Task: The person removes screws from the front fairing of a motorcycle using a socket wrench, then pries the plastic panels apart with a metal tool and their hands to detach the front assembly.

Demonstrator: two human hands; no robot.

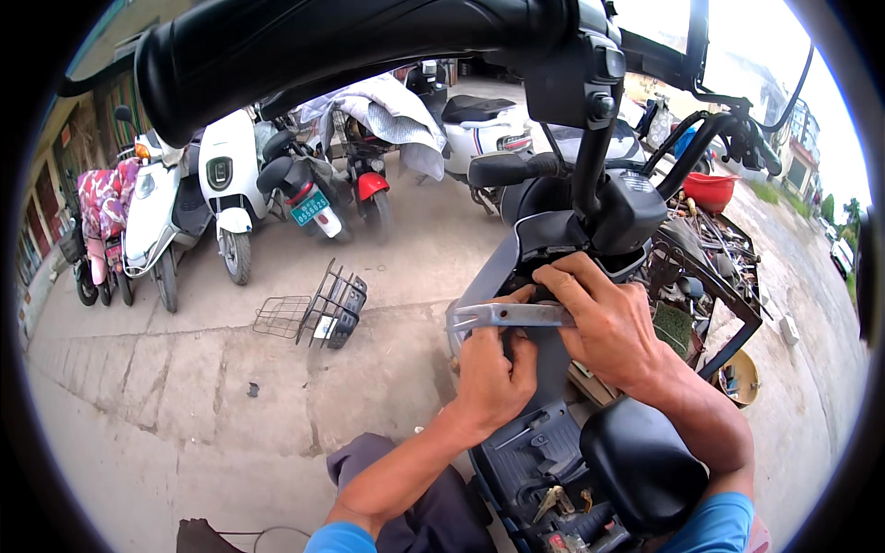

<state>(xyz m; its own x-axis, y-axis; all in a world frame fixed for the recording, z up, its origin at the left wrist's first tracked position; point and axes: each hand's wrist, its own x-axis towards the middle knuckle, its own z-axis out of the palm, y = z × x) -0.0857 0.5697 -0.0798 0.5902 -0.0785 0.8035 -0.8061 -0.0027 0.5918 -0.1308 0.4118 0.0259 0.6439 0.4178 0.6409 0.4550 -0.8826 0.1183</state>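
Observation:
A flat grey metal bracket (525,316) with small holes lies crosswise in front of the scooter's steering column. My left hand (493,373) grips it from below, fingers curled around its left half. At its right end my right hand (604,318) is closed, knuckles up; the bracket runs in under the fingers, and the fingertips are hidden. Behind the hands, the scooter's grey front panel (502,267) has an open dark recess. The black handlebar grip (304,64) crosses the top of the view, above both hands.
A black scooter seat (641,452) and an open footwell with tools (553,502) lie below my arms. On the concrete at left is a black wire basket (336,309). Several parked scooters (230,170) line the back. A metal rack of scrap parts (710,258) stands right.

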